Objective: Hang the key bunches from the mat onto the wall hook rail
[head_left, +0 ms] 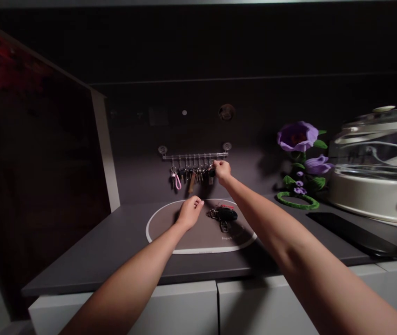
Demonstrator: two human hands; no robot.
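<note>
My right hand (222,171) reaches to the right end of a clear hook rack (194,156) on the dark wall. Its fingers are pinched on a key ring (212,163) with keys hanging below, next to the last hooks. Several bunches of keys hang along the rack, one with a pink loop strap (178,181) and one with a brown strap (191,183). Over the oval mat (159,228), my left hand (190,211) is closed with curled fingers, and nothing shows in it. To its right a black car key (228,214) with rings and a red piece lies on the mat.
The mat lies on a dark countertop (114,246) above white cabinets (184,302). To the right stand purple crocheted flowers (298,137) on a green ring base, a black flat object (355,235) and a cream appliance (366,190) with a clear cover. A dark panel (44,163) borders the left.
</note>
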